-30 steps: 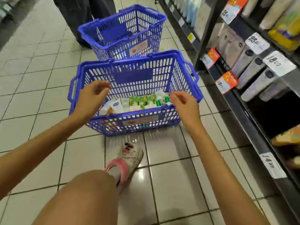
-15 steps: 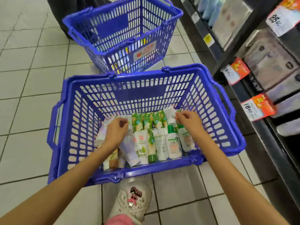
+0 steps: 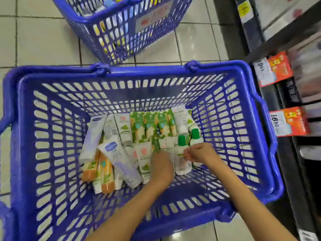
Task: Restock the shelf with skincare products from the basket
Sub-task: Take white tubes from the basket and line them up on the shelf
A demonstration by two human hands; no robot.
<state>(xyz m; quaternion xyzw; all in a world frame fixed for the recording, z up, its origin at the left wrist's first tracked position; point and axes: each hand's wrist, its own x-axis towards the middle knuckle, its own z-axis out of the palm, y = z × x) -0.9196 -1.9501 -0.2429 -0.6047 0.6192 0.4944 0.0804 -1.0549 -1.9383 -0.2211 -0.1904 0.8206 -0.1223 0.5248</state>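
Tiled floor bears the blue basket [image 3: 57,75]; left hand [image 3: 162,166] grip unclear, right hand [image 3: 199,153] pinches green-capped bottle [image 3: 182,159].

Both hands reach into the blue basket [image 3: 142,70]; right hand [image 3: 199,152] perhaps pinching a green-capped bottle [image 3: 182,153].

Pale tiled floor [image 3: 40,40], glossy.

A deep blue lattice-walled plastic basket [image 3: 217,108] holds white plastic tubes with green leaf prints [image 3: 145,159], green-and-cream cardboard cartons [image 3: 150,124], orange cartons [image 3: 106,173], white bottles with green caps [image 3: 182,153]; red-and-white paper price tags [image 3: 273,70] edge the black metal shelf [image 3: 286,94]
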